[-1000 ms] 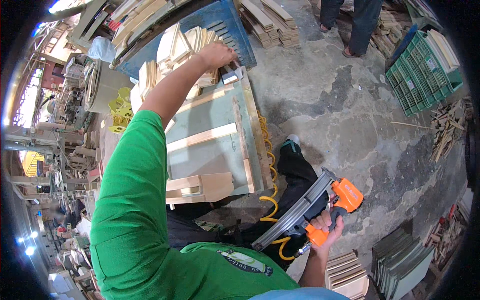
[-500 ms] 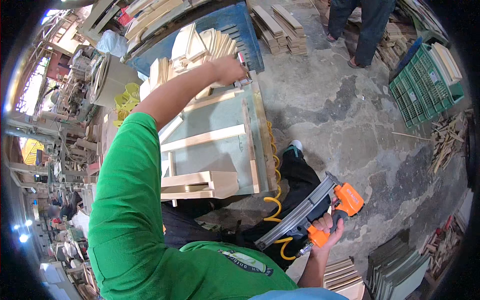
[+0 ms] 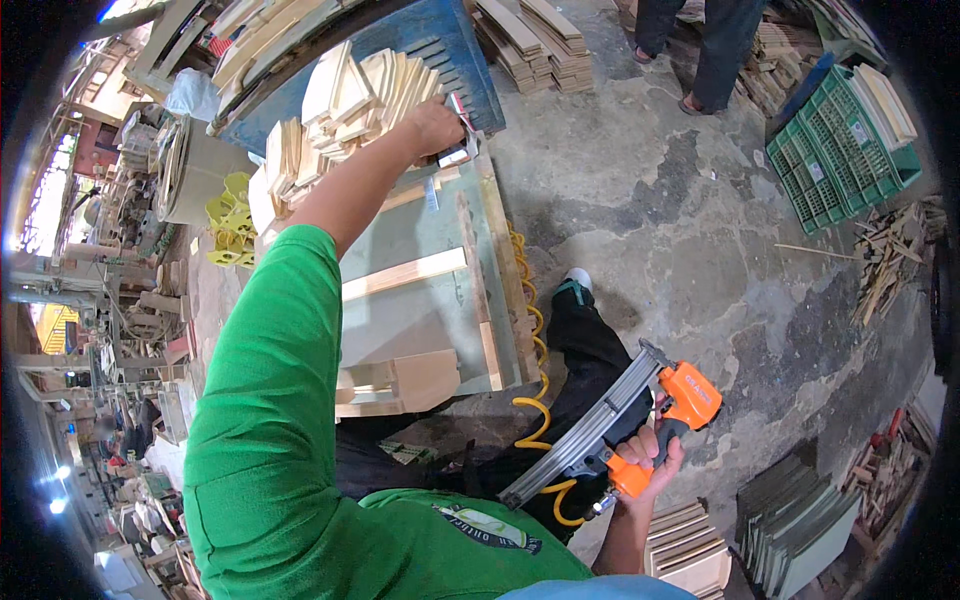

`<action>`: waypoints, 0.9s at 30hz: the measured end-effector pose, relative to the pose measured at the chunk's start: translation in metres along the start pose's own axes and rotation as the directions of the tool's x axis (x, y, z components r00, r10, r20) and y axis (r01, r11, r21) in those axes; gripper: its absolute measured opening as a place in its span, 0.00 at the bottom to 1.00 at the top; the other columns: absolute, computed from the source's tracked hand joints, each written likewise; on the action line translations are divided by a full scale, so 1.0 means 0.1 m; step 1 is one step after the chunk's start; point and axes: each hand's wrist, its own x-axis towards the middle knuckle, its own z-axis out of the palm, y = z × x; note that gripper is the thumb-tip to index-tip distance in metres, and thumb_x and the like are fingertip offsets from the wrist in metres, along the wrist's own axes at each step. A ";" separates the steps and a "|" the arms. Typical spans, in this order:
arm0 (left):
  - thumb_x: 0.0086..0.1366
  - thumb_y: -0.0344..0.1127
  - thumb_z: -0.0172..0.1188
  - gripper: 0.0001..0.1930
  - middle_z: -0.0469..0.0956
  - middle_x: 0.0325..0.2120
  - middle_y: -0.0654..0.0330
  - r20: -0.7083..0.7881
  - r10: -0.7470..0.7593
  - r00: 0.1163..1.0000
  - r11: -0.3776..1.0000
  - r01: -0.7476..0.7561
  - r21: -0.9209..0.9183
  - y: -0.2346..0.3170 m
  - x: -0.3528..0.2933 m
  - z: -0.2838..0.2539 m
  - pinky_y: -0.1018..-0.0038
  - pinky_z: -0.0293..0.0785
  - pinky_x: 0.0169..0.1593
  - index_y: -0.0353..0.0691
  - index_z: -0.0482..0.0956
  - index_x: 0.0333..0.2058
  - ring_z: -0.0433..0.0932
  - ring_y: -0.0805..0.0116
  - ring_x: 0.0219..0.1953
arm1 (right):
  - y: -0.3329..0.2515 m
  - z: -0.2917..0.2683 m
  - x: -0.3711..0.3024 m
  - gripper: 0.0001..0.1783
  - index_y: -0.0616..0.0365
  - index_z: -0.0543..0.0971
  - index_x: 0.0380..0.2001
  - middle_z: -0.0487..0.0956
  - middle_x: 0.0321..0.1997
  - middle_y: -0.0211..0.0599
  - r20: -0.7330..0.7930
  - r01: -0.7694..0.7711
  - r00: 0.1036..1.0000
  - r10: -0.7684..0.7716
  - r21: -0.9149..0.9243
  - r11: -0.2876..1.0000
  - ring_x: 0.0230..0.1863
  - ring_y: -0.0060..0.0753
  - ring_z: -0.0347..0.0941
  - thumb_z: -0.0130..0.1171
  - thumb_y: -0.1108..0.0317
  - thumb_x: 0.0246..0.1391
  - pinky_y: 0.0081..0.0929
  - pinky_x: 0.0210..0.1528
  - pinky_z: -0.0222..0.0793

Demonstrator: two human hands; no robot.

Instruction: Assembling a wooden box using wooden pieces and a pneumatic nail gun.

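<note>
My left arm stretches over the worktable to its far right corner. There my left hand has curled fingers against a small red-and-white box; what they grip is partly hidden. A thin silvery strip lies on the tabletop just nearer than the hand. At the lower right, my right hand is wrapped round the grip of an orange nail gun with a long grey magazine. A yellow coiled air hose runs from the gun to the table's edge. A pale wooden box piece sits at the near end.
Cut wooden pieces are heaped on the table's far end, beside a blue surface. Stacked boards, a green crate and scrap wood stand on the floor. A person's legs show at the far right.
The view has shifted, so the table sits further left. My left hand stays at the far corner, with more of the box and the silvery strip showing. The nail gun remains in my right hand.
</note>
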 end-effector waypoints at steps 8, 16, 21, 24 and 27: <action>0.66 0.37 0.57 0.09 0.87 0.38 0.57 -0.048 -0.199 0.979 0.980 0.197 -0.043 -0.03 0.10 -0.01 0.59 0.71 0.59 0.47 0.88 0.34 0.86 0.59 0.45 | -0.01 0.00 -0.02 0.39 0.48 0.53 0.77 0.66 0.27 0.26 -0.007 -0.011 1.000 0.011 0.001 1.000 0.24 0.20 0.65 0.54 0.54 0.68 0.31 0.38 0.69; 0.65 0.36 0.57 0.09 0.87 0.33 0.56 -0.120 -0.268 0.956 0.961 0.256 -0.105 0.00 0.22 0.01 0.57 0.68 0.59 0.48 0.87 0.32 0.86 0.57 0.41 | -0.01 -0.03 -0.01 0.39 0.47 0.53 0.77 0.67 0.28 0.27 0.028 -0.030 0.999 0.030 0.033 0.999 0.25 0.21 0.66 0.54 0.55 0.69 0.32 0.40 0.68; 0.68 0.33 0.52 0.13 0.88 0.39 0.54 -0.020 -0.318 0.948 0.933 0.309 -0.182 -0.05 0.25 0.01 0.55 0.66 0.65 0.45 0.88 0.36 0.87 0.56 0.47 | -0.02 -0.01 -0.01 0.38 0.47 0.53 0.77 0.67 0.28 0.27 0.024 -0.027 0.999 0.026 0.034 0.999 0.25 0.21 0.66 0.53 0.54 0.69 0.31 0.40 0.68; 0.69 0.33 0.51 0.13 0.88 0.40 0.53 0.009 -0.311 0.950 0.928 0.306 -0.214 -0.06 0.26 0.04 0.55 0.66 0.66 0.43 0.87 0.39 0.86 0.56 0.48 | -0.01 -0.02 -0.02 0.38 0.47 0.53 0.77 0.67 0.28 0.27 0.014 -0.018 1.000 0.018 0.042 0.999 0.25 0.20 0.66 0.52 0.54 0.70 0.31 0.40 0.67; 0.69 0.32 0.51 0.13 0.87 0.42 0.52 -0.010 -0.345 0.938 0.902 0.329 -0.279 -0.02 0.22 -0.01 0.53 0.65 0.67 0.41 0.85 0.43 0.87 0.55 0.47 | 0.01 -0.01 -0.02 0.38 0.48 0.53 0.77 0.67 0.28 0.27 0.001 -0.015 1.000 0.015 0.043 0.999 0.25 0.20 0.66 0.52 0.54 0.70 0.31 0.40 0.67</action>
